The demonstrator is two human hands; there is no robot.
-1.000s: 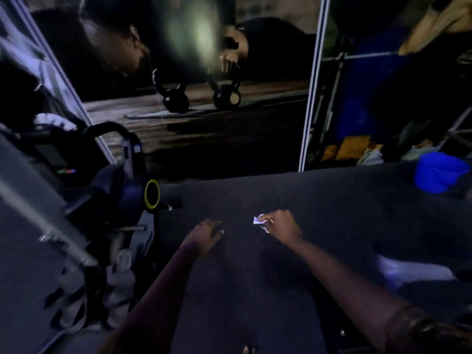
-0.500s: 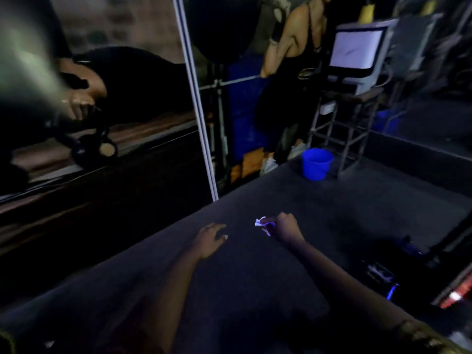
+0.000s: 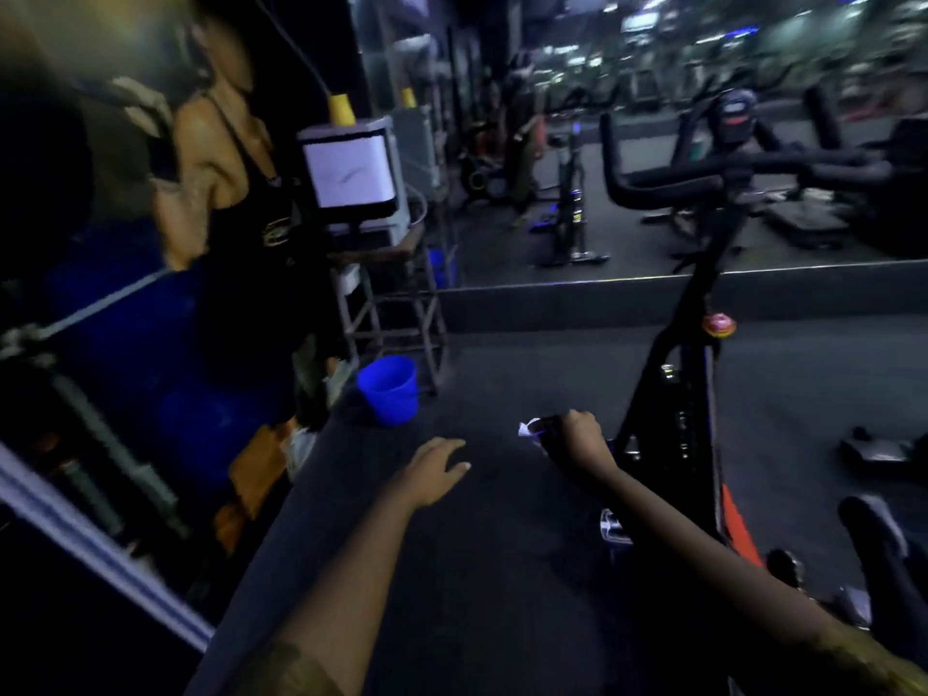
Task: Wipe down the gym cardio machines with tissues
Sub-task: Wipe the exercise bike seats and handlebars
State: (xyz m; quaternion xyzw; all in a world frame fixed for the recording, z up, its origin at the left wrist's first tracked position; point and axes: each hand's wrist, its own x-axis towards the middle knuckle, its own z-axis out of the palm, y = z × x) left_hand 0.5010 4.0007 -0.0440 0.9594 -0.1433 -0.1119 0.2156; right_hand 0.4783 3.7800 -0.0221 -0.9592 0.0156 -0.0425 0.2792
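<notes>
Gripping a small crumpled white tissue (image 3: 526, 428), the right hand (image 3: 577, 441) is closed into a fist, and the tissue protrudes from its thumb side. Tissue position: held in the air above the floor (image 3: 477, 545), just to the left of the lower frame of the exercise bike (image 3: 673, 394), not touching the bike. The left hand (image 3: 432, 474) is further left of the bike, apart from the tissue. It is palm down with its fingers loosely extended and slightly spread, and it holds nothing.

The exercise bike is black and stands upright on the dark floor. Its handlebars (image 3: 703, 180) are at the top, with curved ends pointing up. A red knob (image 3: 719, 324) sits on the frame below the handlebars. An orange panel (image 3: 735, 524) shows on the lower frame.

A blue bucket (image 3: 389, 389) stands on the floor well to the left of the bike. Beyond the bucket, also left of the bike, a metal stand (image 3: 391, 313) carries a white box (image 3: 351, 168). Further left of the bike, a wall poster (image 3: 226, 203) shows an athlete in a black top. Behind the bike, more gym machines (image 3: 572, 203) are visible; detail there is blurred.
</notes>
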